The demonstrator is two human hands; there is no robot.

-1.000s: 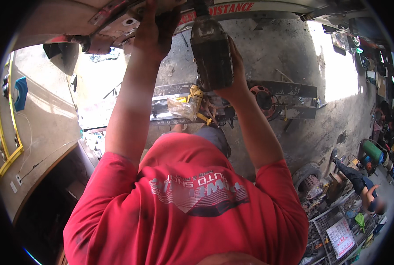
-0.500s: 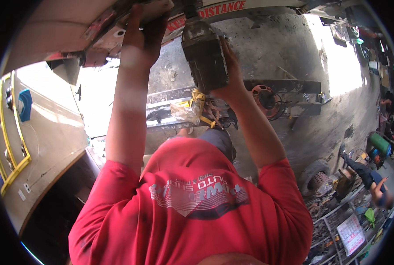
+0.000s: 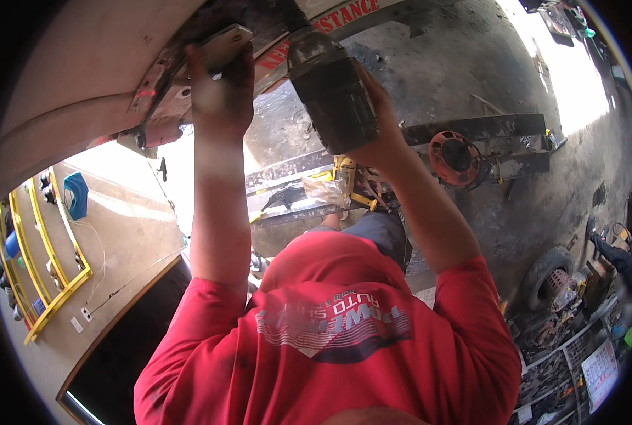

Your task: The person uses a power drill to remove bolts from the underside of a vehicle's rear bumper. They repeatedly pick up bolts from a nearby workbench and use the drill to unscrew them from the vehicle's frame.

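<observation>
Up under a pale vehicle panel (image 3: 82, 64), my left hand (image 3: 222, 103) grips a flat metal bracket (image 3: 220, 44) with its fingers pointing up along the edges. My right hand (image 3: 380, 120) is wrapped round a dark, bulky power tool (image 3: 336, 106), which looks like an impact wrench. The tool's narrower nose points up at the vehicle's underside beside the bracket. Its tip is lost in the dark there, so contact cannot be made out. Most of my right fingers are hidden behind the tool body.
Below my arms, steel beams (image 3: 518, 127) carry a yellow power tool (image 3: 344, 177), a clear plastic bag (image 3: 323, 190) and an orange cable reel (image 3: 454, 157). A tyre (image 3: 546, 280) and metal racks (image 3: 571, 354) stand at right, near another person (image 3: 617, 258). A yellow rack (image 3: 64, 283) is at left.
My view has shifted, so the scene sits further right. The bracket and left hand appear lower in the picture. Both hands keep their holds; the power tool is still raised.
</observation>
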